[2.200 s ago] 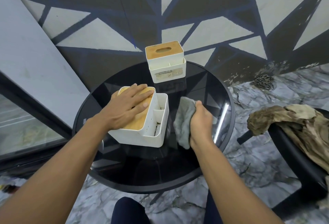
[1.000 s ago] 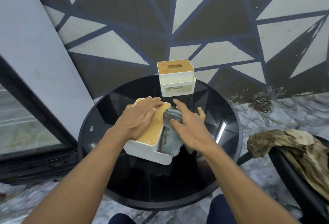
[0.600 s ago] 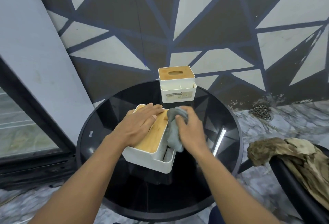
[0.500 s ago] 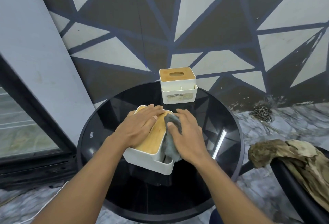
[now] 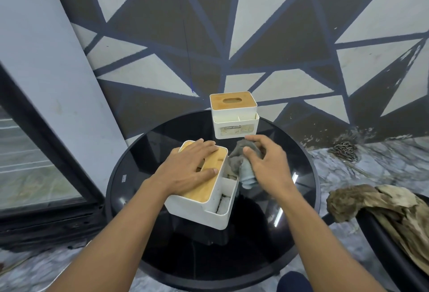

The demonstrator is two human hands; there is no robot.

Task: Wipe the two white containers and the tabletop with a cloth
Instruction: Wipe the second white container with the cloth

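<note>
On a round black glass table [image 5: 299, 229] stand two white containers with wooden lids. The near container [image 5: 204, 208] sits in front of me; my left hand [image 5: 188, 168] lies flat on its wooden lid, fingers spread. My right hand [image 5: 267, 166] grips a grey cloth [image 5: 241, 168] against the far right end of that container, at its open side compartments. The far container [image 5: 234, 117] stands upright at the table's back edge, a label on its front, untouched.
A painted wall with triangle patterns rises just behind the table. A dark-framed glass door [image 5: 34, 152] is at the left. At the right, a brown crumpled cloth [image 5: 380, 206] lies over a black chair. A chain [image 5: 343, 150] lies on the marble floor.
My right hand with the cloth has moved along the near container's side compartments toward their far end. The left hand stays on the lid. My view has come closer.
</note>
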